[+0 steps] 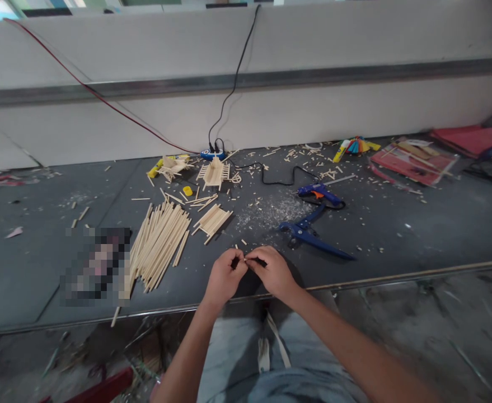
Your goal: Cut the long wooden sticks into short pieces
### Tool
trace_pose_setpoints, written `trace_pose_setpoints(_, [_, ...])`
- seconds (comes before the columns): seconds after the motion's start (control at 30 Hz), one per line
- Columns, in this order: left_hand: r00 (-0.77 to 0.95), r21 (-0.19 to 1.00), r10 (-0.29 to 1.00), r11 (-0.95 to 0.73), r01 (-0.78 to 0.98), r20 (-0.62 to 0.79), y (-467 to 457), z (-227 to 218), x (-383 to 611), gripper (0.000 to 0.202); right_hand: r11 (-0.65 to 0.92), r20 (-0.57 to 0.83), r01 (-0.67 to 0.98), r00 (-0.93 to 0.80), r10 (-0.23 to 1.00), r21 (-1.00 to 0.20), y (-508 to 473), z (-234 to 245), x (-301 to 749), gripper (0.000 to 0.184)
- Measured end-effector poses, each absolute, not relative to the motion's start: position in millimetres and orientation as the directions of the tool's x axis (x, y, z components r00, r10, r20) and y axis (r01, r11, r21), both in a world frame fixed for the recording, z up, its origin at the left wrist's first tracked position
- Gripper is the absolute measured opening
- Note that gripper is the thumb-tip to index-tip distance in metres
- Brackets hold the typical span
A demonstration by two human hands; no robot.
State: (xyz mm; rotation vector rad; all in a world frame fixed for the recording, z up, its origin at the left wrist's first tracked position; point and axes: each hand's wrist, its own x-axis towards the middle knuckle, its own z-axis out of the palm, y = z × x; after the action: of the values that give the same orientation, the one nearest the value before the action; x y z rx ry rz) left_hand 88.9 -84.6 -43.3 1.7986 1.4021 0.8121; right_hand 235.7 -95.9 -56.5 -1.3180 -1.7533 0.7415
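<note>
Near the table's front edge, my left hand [228, 272] and my right hand [273, 271] meet fingertip to fingertip, both closed in a pinch. A tiny pale piece [245, 259] shows between the fingertips, too small to name and mostly hidden by them. Just beyond the hands lies a small flat panel of wooden sticks [212, 221]. To the left is a heap of long wooden sticks [162, 243]. On the right, blue-handled cutters [308, 232] rest spread apart, with a blue glue gun [320, 193] behind them.
Two stick-built models [214, 173] [173, 167] stand at the back near a blue power adapter [212, 154] with cords. A yellow cap [187, 191] and many offcuts are scattered about. Red plastic packets [416, 162] lie at right. A pixelated patch covers something at left.
</note>
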Motion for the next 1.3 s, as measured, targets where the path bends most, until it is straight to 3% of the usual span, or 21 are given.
trace_pose_setpoints(0.27, [0.200, 0.889, 0.979, -0.119, 0.443, 0.031, -83.6, -45.4, 86.6, 0.006, 0.255, 0.252, 0.421, -0.064, 0.966, -0.870, -95.6, -59.3, 237.3, 0.012])
trace_pose_setpoints(0.47, [-0.179, 0.992, 0.979, -0.075, 0.100, 0.092, -79.7, -51.1, 78.5, 0.015, 0.209, 0.233, 0.364, 0.023, 0.972, -0.908, -96.3, -63.0, 237.3, 0.014])
trace_pose_setpoints(0.53, [-0.219, 0.993, 0.972, -0.066, 0.097, 0.087, -79.1, -53.3, 78.0, 0.020, 0.192, 0.221, 0.348, 0.043, 0.974, -0.918, -96.4, -63.5, 237.0, 0.015])
trace_pose_setpoints(0.63, [-0.136, 0.947, 0.984, -0.067, 0.313, 0.114, -78.7, -56.5, 81.0, 0.016, 0.182, 0.213, 0.327, 0.061, 0.975, -0.927, -96.5, -63.2, 237.1, 0.016])
trace_pose_setpoints(0.77, [0.056, 0.744, 0.968, -0.225, 0.629, 0.245, -77.1, -58.4, 88.3, 0.033, 0.152, 0.184, 0.290, 0.087, 0.979, -0.945, -96.8, -62.4, 237.5, 0.018])
trace_pose_setpoints(0.9, [0.161, 0.614, 0.944, -0.311, 0.726, 0.288, -76.1, -57.4, 92.0, 0.030, 0.111, 0.144, 0.263, 0.110, 0.983, -0.958, -97.2, -61.9, 237.8, 0.020])
trace_pose_setpoints(1.07, [0.123, 0.683, 0.965, -0.253, 0.686, 0.233, -78.2, -56.3, 89.7, 0.029, 0.052, 0.083, 0.228, 0.132, 0.988, -0.972, -97.1, -62.5, 238.7, 0.025])
trace_pose_setpoints(1.3, [0.180, 0.917, 0.977, -0.175, 0.358, 0.116, -86.1, -55.6, 88.3, 0.036, 0.063, 0.072, 0.179, 0.044, 0.996, -0.982, -97.5, -62.3, 241.3, 0.026])
